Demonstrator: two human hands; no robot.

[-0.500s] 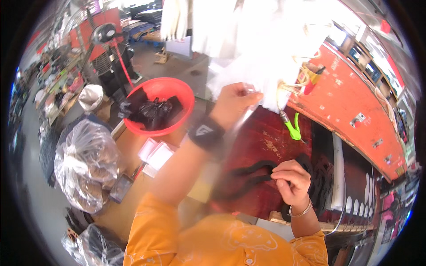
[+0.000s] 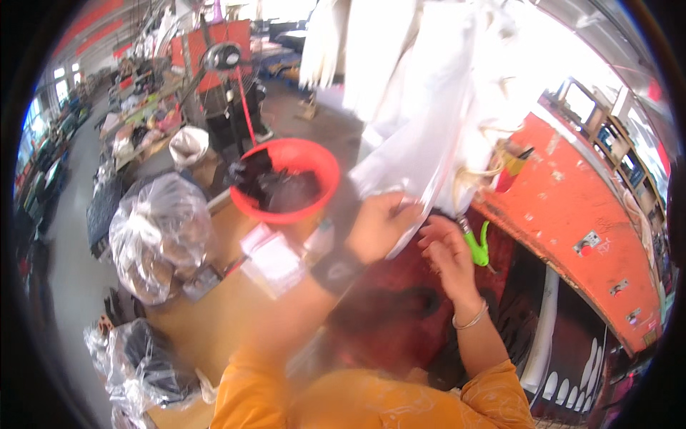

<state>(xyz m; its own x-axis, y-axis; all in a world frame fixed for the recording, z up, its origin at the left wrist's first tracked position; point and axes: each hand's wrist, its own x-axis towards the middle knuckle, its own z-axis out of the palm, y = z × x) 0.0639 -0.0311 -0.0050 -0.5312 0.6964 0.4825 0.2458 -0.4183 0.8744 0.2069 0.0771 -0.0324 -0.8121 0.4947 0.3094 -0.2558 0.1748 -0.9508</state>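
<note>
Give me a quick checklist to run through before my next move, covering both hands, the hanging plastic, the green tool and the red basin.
1. Left hand gripping the plastic: ok, its fingers pinch the edge of the hanging plastic.
2. Right hand free to grip: ok, fingers parted, nothing seen in them.
3. Right fingers touching the plastic: cannot tell, they are very close to it.
4. Room around the green tool: not ok, I'd say; it hangs right beside the right hand.
5. Red basin apart from the left hand: ok, it stands beyond it, to the left.
</note>
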